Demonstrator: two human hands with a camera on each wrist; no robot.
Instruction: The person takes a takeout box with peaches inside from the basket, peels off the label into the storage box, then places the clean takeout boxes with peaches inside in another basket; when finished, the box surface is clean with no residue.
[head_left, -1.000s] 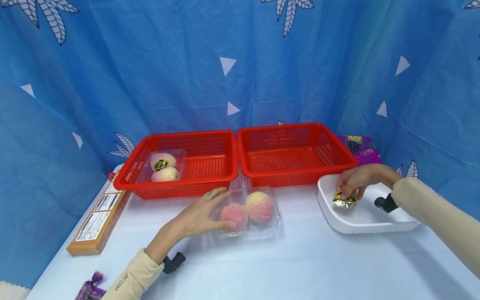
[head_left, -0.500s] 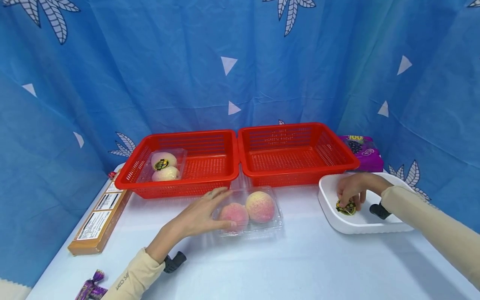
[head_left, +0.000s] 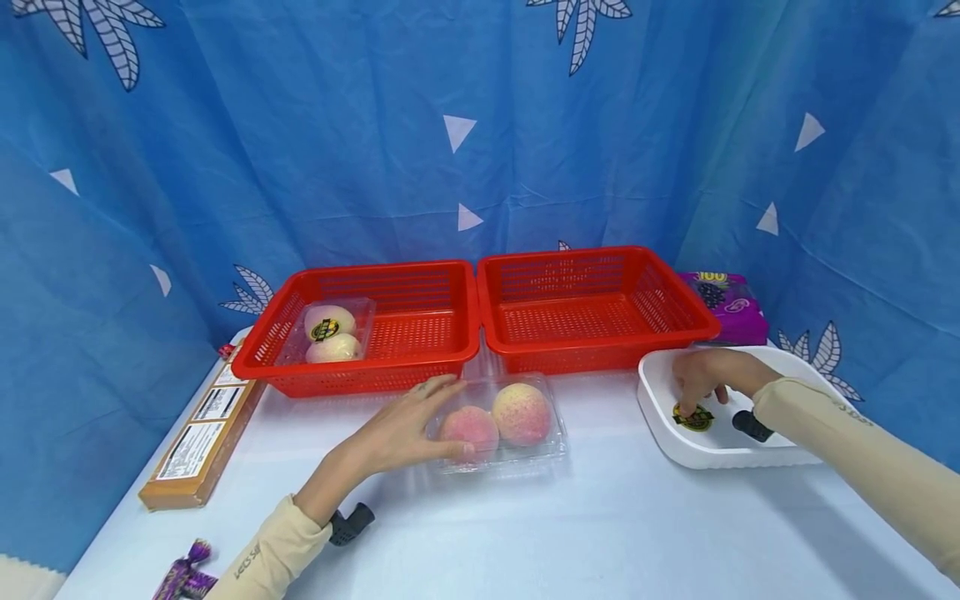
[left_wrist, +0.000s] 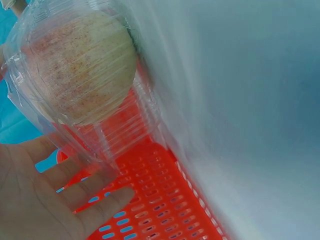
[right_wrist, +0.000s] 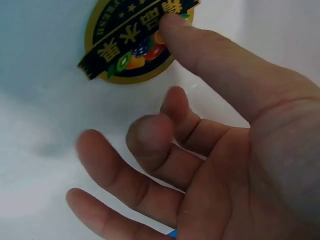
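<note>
My left hand (head_left: 408,429) rests at the left end of a clear plastic clamshell box (head_left: 555,450) holding two pink-and-cream peaches (head_left: 521,414). Its straight fingers (left_wrist: 82,192) touch the box's side, and the thumb lies along the near side. Inside a white plastic tray (head_left: 720,457), my right hand (head_left: 708,377) is over a round black-and-gold fruit sticker (head_left: 697,418). The thumb tip touches the printed face of the sticker (right_wrist: 135,47). Its other fingers (right_wrist: 145,137) are loosely bent, apart from the sticker.
Two red baskets (head_left: 360,382) (head_left: 592,357) stand side by side at the back. The left one holds another clear box with stickered peaches (head_left: 330,333). A purple pack (head_left: 723,304) is behind the tray; a long brown carton (head_left: 176,492) and purple wrapper (head_left: 180,575) are left.
My right hand has lowered into the tray; the sticker, pinched and tilted a second ago, now lies face up under the thumb. My left hand and the box stay put.
</note>
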